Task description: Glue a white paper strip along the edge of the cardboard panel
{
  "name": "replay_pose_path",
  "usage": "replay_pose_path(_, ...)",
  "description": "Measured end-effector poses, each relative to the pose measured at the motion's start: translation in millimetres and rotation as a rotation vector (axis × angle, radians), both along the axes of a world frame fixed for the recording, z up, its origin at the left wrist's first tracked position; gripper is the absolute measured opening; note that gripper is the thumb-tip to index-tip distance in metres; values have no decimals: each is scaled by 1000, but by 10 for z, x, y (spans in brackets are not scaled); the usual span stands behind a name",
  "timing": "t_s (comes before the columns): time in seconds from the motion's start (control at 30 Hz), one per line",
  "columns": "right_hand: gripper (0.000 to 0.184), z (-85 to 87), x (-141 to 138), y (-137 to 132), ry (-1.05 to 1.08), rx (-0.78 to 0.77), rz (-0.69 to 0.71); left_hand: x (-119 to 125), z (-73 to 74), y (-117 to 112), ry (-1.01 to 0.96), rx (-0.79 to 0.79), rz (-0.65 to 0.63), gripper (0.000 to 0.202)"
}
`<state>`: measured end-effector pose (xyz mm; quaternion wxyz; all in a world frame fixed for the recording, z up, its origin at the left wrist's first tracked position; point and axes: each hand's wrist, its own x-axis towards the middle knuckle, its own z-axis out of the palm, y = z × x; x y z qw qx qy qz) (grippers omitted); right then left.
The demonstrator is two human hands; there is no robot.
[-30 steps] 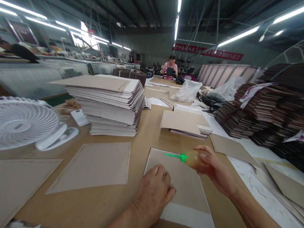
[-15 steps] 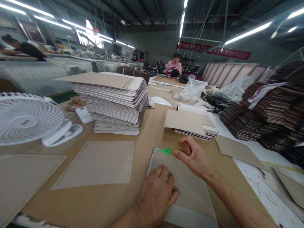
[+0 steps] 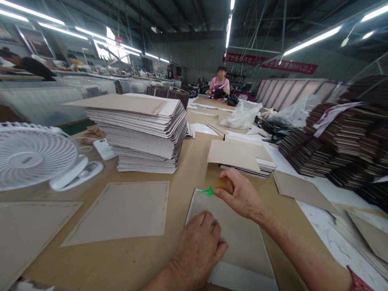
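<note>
the bottle [image 3: 223, 185] has moved left since a second ago, from over the board's [image 3: 242, 238] right side to its far edge. nearest: left hand [image 3: 200, 246] resting on the board, fingers curled; can't tell whether anything is tucked under them. board lies flat on the table [image 3: 103, 262]. right hand [image 3: 241, 196] clasps the bottle, green nozzle [image 3: 207, 191] aimed at the far left corner; tip contact unclear. step in hand, i'd judge: running glue along that edge. it seems to call for an even squeeze and a pinned board. to the left, two sheets [image 3: 121, 214] with stained edges. beyond, a tall stack [image 3: 148, 137] and, right of it, a low pile [image 3: 236, 155]. farthest, a seated-looking co-worker [image 3: 219, 85].
</note>
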<state>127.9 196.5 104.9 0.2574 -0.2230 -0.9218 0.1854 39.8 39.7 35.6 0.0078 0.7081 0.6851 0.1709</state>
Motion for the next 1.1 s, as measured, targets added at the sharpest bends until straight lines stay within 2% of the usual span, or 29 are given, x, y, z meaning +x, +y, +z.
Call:
replay_pose_path(0.53,26,285,-165,-9,-184,84,58,16,4,5,17,-52,30,21)
replay_pose_path(1.1,23,317,-227,-52,-239,165,52,20,1,13,91,-41,19,22)
